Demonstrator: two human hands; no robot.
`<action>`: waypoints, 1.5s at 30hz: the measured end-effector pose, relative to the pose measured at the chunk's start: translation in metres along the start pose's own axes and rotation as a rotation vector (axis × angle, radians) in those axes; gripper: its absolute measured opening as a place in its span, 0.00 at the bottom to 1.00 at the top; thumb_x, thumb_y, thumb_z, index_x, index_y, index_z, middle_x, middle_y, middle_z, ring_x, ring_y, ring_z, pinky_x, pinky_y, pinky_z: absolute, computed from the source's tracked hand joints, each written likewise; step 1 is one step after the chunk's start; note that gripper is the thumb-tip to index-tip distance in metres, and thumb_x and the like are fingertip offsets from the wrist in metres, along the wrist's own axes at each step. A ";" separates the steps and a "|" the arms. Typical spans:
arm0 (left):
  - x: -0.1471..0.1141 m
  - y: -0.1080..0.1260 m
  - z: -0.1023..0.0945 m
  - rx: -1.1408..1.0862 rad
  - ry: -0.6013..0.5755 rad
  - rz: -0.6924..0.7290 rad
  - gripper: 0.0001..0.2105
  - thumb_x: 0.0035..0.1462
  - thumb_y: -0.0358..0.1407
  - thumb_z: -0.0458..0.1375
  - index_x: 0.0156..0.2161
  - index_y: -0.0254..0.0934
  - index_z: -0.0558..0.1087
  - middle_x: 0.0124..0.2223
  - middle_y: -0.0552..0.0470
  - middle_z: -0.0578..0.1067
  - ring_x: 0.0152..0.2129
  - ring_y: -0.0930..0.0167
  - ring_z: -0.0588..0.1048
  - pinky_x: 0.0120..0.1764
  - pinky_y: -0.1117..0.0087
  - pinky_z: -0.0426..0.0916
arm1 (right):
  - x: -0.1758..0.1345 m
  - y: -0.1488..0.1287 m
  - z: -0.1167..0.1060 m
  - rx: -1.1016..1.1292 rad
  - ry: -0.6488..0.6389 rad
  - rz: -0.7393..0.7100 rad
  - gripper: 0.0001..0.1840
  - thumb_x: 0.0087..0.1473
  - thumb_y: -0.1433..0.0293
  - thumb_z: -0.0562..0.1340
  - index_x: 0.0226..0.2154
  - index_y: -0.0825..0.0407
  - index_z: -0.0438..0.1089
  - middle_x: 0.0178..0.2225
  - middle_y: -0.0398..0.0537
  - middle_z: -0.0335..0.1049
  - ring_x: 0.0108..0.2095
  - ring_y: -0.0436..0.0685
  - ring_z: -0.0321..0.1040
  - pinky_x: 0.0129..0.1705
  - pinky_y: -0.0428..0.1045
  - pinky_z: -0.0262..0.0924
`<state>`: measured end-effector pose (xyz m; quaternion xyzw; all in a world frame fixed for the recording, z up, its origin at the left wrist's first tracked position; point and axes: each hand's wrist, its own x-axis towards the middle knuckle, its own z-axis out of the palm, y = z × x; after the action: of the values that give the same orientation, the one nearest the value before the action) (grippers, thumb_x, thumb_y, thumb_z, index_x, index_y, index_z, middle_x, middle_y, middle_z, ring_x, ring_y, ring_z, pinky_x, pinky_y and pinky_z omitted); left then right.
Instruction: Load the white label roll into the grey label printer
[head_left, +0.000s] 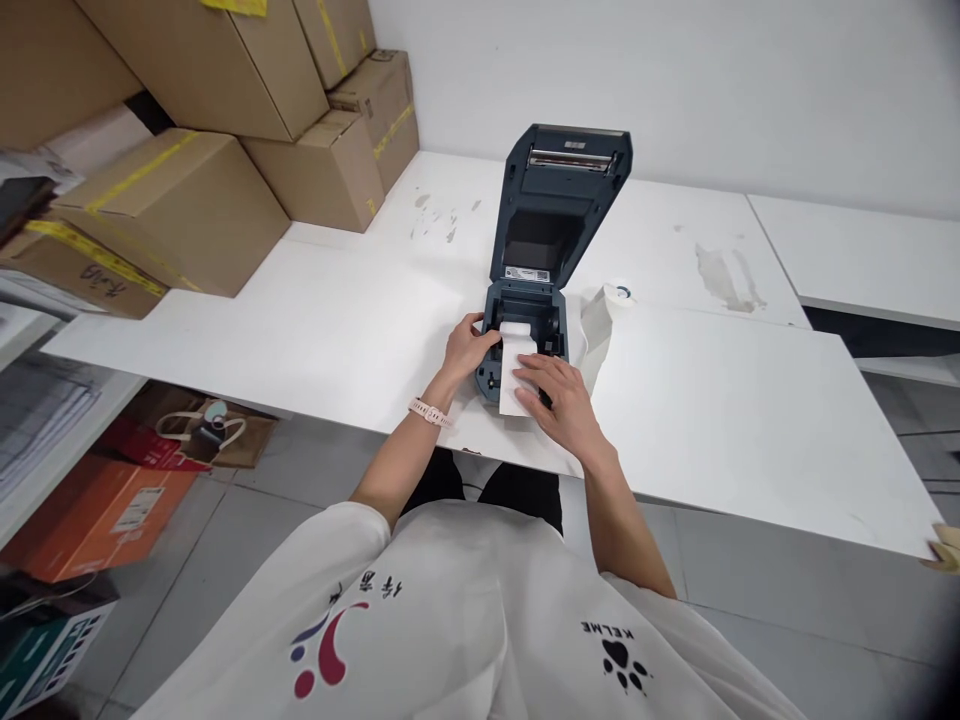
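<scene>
Paper (pixel 513 352) lies under the right hand (pixel 564 396), out over the printer's (pixel 541 240) front; likely light, limp, easily creased, best held by its edges. That hand's fingers spread loosely; the left hand (pixel 466 350) meets hard-looking, angular casing (gripping or not, I can't tell).

On my remote feed, brand name "KELME" (pixel 608 629) reads upside down on white shirt (pixel 465 620), above black paw-print logo (pixel 626 667). Across shirt, Chinese characters (pixel 367 588) beside red-and-blue emblem (pixel 330 648); wording partly lost in folds. Small white label (pixel 527 274) inside open printer (pixel 559 215), too fine for me to read. Black handwriting (pixel 103 280) on carton (pixel 56 262), unclear. White label (pixel 138 509) on orange box (pixel 71 515), illegible.
</scene>
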<state>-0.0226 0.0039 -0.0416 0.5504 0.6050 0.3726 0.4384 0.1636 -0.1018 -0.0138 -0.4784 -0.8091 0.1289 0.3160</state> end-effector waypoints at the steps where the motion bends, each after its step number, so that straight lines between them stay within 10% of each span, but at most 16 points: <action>1: 0.000 0.000 0.000 -0.002 -0.003 -0.006 0.26 0.53 0.43 0.60 0.57 0.37 0.71 0.40 0.49 0.76 0.33 0.69 0.74 0.36 0.69 0.66 | -0.001 0.000 0.002 -0.010 0.007 0.007 0.17 0.66 0.57 0.56 0.52 0.41 0.72 0.59 0.50 0.72 0.61 0.67 0.65 0.61 0.69 0.58; 16: 0.000 0.002 0.000 -0.249 -0.099 -0.027 0.34 0.51 0.46 0.65 0.61 0.38 0.67 0.60 0.41 0.72 0.49 0.63 0.74 0.49 0.64 0.69 | -0.006 0.005 -0.004 -0.237 -0.164 -0.097 0.42 0.53 0.47 0.67 0.64 0.48 0.61 0.65 0.54 0.63 0.63 0.71 0.58 0.64 0.66 0.53; 45: -0.003 0.005 -0.003 -0.290 -0.158 -0.048 0.35 0.50 0.48 0.66 0.62 0.41 0.65 0.63 0.40 0.69 0.53 0.59 0.72 0.51 0.60 0.71 | -0.019 0.009 0.016 -0.296 0.035 -0.064 0.30 0.56 0.54 0.67 0.60 0.42 0.68 0.65 0.46 0.65 0.68 0.70 0.51 0.68 0.68 0.43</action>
<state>-0.0237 0.0019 -0.0357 0.4943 0.5213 0.4011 0.5683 0.1664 -0.1124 -0.0379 -0.4959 -0.8286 -0.0105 0.2598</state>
